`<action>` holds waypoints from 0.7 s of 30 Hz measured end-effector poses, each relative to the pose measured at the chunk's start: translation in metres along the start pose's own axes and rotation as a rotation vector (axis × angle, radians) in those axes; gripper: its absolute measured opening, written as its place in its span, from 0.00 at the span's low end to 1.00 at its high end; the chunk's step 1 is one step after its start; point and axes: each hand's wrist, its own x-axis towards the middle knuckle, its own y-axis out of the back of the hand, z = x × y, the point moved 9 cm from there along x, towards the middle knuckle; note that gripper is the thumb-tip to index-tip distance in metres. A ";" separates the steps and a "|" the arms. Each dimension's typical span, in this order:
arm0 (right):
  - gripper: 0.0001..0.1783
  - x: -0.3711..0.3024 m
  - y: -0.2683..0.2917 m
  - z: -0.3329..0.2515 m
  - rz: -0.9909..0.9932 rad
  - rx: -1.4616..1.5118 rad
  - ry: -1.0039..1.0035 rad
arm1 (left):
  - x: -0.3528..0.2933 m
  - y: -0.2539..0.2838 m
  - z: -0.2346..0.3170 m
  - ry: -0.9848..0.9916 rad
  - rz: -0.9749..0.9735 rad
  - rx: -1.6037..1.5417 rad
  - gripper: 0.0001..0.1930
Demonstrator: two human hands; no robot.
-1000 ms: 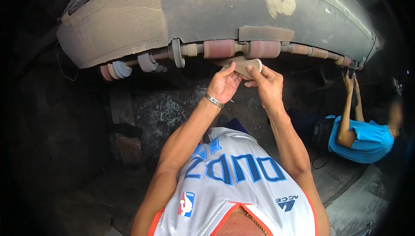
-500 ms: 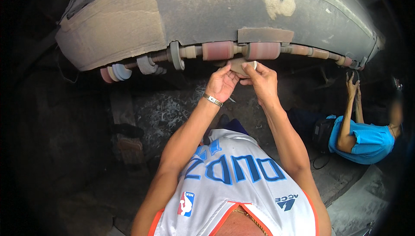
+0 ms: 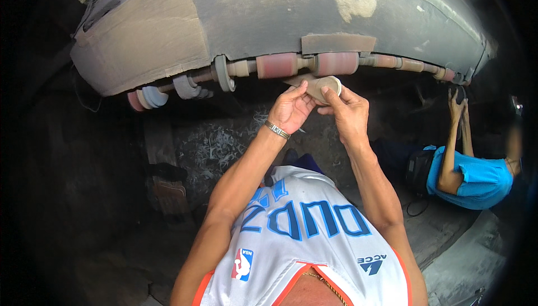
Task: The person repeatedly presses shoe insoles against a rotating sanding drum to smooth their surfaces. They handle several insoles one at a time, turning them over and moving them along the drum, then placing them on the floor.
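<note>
Both my hands hold a tan, sole-shaped piece [image 3: 317, 88], pointed at its left end and rounded with a pale rim at its right. I cannot tell exactly what it is. My left hand [image 3: 290, 111] is closed on its left part, palm turned up, thumb on top. My right hand [image 3: 351, 117] pinches the rounded end between thumb and fingers. The piece is just below two reddish sanding drums, a left one [image 3: 277, 66] and a right one [image 3: 337, 63], whose surfaces look smeared as if spinning. Whether its far edge touches a drum is unclear.
A long shaft carries grey and pale wheels [image 3: 224, 73] to the left and smaller rollers [image 3: 412, 65] to the right. Above it curves a dusty grey hood [image 3: 269, 15] with a brown panel [image 3: 145, 31]. A co-worker in a blue shirt [image 3: 473, 185] works at the right end.
The piece has come slightly down and right, away from the drums, and its rounded end has turned more into view. My right hand moved with it; my left hand barely moved.
</note>
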 end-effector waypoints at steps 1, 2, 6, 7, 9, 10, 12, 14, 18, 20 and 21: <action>0.17 -0.003 0.002 -0.001 0.004 -0.002 0.008 | 0.000 -0.004 -0.001 0.000 -0.021 -0.005 0.19; 0.17 -0.004 0.005 -0.002 0.015 -0.013 0.008 | -0.001 -0.006 -0.003 0.010 -0.016 -0.004 0.19; 0.17 -0.011 0.014 -0.010 0.038 -0.094 0.040 | -0.006 -0.019 -0.010 0.045 -0.010 -0.007 0.21; 0.17 -0.014 0.015 -0.014 0.033 -0.079 0.061 | -0.008 -0.019 -0.013 0.062 0.026 0.001 0.21; 0.18 -0.022 0.020 -0.018 0.039 -0.059 0.082 | -0.012 -0.026 -0.018 0.055 -0.005 0.005 0.21; 0.18 -0.024 0.021 -0.018 0.041 -0.053 0.068 | -0.012 -0.029 -0.018 0.039 -0.037 0.001 0.22; 0.18 -0.024 0.020 -0.016 0.031 -0.031 0.059 | -0.010 -0.024 -0.019 0.038 -0.023 -0.005 0.20; 0.17 -0.012 0.014 -0.006 0.024 -0.032 -0.003 | -0.004 -0.014 -0.015 0.025 -0.019 -0.022 0.19; 0.15 0.018 -0.014 0.017 -0.049 0.018 -0.094 | 0.015 0.015 0.009 0.023 0.004 -0.040 0.14; 0.14 0.019 -0.017 0.018 -0.051 0.061 -0.069 | 0.016 0.028 0.011 0.026 0.077 -0.005 0.13; 0.14 0.018 -0.016 0.018 -0.036 0.063 -0.074 | 0.017 0.023 0.013 0.003 0.015 -0.022 0.13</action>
